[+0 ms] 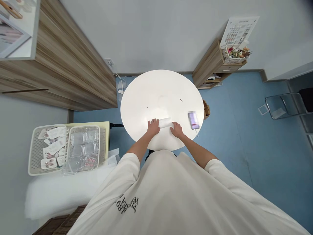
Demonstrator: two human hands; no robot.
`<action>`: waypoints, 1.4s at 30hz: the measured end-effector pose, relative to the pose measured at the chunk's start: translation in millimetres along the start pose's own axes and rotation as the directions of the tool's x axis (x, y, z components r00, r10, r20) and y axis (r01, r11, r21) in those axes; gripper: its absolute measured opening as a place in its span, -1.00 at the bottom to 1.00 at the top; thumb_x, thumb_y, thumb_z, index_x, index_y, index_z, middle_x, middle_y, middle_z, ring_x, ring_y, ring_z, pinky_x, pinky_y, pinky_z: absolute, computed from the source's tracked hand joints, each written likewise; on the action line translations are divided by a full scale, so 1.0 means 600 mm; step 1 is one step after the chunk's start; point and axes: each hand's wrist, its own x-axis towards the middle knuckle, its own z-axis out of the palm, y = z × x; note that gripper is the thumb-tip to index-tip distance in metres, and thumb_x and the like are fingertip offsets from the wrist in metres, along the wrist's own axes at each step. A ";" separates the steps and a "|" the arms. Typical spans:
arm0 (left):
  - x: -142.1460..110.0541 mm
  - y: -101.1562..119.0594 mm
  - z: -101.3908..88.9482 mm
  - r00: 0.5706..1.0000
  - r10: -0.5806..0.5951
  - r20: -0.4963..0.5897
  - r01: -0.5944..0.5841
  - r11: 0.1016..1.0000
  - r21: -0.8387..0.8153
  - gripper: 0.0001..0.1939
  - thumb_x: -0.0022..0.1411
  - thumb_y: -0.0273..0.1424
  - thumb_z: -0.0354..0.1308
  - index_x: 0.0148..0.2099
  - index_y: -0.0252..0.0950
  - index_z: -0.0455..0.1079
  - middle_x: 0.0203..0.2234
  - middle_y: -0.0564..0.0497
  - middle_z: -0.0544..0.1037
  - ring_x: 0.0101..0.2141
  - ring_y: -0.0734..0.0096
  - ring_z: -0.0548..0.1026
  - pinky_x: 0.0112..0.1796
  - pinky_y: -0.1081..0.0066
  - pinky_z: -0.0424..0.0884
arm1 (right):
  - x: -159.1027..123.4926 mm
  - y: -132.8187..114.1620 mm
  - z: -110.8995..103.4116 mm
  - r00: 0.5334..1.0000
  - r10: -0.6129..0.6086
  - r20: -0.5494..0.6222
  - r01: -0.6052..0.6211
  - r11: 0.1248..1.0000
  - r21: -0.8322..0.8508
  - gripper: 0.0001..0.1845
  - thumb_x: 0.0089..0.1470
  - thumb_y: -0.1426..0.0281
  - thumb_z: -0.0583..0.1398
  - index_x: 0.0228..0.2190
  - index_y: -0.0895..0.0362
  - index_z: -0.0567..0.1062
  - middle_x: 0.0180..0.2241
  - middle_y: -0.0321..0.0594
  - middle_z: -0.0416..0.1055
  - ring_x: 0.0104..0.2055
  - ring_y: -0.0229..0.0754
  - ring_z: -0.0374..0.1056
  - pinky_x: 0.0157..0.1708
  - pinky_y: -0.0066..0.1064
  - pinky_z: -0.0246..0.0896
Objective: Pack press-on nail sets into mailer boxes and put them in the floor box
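Note:
A small white roll (165, 122), perhaps wrapping material, lies near the front of the white round table (158, 88). Its exact kind is too small to make out. My left hand (153, 127) grips the left end, fingers curled over the top, with a ring on one finger. At the opposite end my right hand (176, 129) has its fingers and thumb on the roll's edge. A phone (194, 120), its screen blurred out, lies to the right of my right hand with a cable at its lower end.
Left of me, a basket of printed cards (53, 147) stands beside a basket of clear plastic boxes (84, 147). A large white roll (63, 192) lies in front of them. A wooden cabinet (80, 62), low shelf (207, 65), cardboard box (206, 109) and metal-framed chair (283, 106) surround the table.

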 end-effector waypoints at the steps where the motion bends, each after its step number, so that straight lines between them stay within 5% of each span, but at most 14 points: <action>1: 0.000 -0.001 0.000 1.000 0.002 0.005 -0.002 1.000 -0.002 -0.37 0.33 -0.35 -0.01 0.40 -0.30 0.04 0.35 -0.32 0.15 0.36 -0.06 0.08 0.29 -0.08 -0.03 | 0.001 -0.001 0.002 1.000 0.011 0.006 -0.012 1.000 0.011 -0.40 0.32 0.24 0.00 0.33 0.11 0.16 0.35 0.01 0.13 0.32 0.10 0.12 0.25 -0.07 0.09; 14: -0.037 0.028 -0.005 1.000 -0.005 0.002 0.005 1.000 -0.028 -0.30 0.29 -0.36 0.02 0.43 -0.32 0.00 0.40 -0.32 0.06 0.39 -0.13 -0.01 0.31 -0.12 -0.10 | 0.022 -0.018 0.028 0.978 0.207 -0.037 -0.193 0.954 0.231 -0.40 0.22 0.06 0.12 0.18 0.10 0.30 0.14 0.07 0.31 0.18 0.14 0.24 0.10 -0.07 0.21; 23: -0.087 0.047 0.012 0.985 0.134 0.110 -0.140 0.989 0.047 -0.30 0.27 -0.45 0.02 0.44 -0.28 0.02 0.40 -0.25 0.09 0.36 0.02 0.08 0.30 -0.02 -0.03 | 0.041 -0.064 0.045 0.941 0.317 -0.117 -0.279 0.925 0.257 -0.46 0.16 0.11 0.17 0.07 0.14 0.28 0.11 0.18 0.27 0.20 0.28 0.18 0.11 0.07 0.15; 36: -0.080 0.042 0.025 0.972 0.122 0.201 -0.133 0.990 0.040 -0.20 0.24 -0.42 0.09 0.47 -0.23 -0.07 0.45 -0.23 -0.01 0.41 -0.03 -0.02 0.32 -0.10 -0.05 | 0.060 -0.080 0.063 0.873 0.449 -0.192 -0.343 0.843 0.414 -0.46 0.11 0.07 0.21 0.01 0.14 0.35 0.07 0.30 0.33 0.19 0.34 0.21 0.08 0.21 0.14; 42: -0.078 0.038 0.030 0.971 0.123 0.204 -0.131 0.991 0.030 -0.19 0.22 -0.44 0.10 0.47 -0.25 -0.05 0.45 -0.26 -0.02 0.41 -0.05 -0.02 0.32 -0.13 -0.04 | 0.063 -0.081 0.043 0.899 0.437 -0.037 -0.402 0.854 0.331 -0.48 0.10 0.25 0.24 0.05 0.13 0.26 -0.12 0.14 0.50 0.08 0.25 0.39 0.09 0.11 0.11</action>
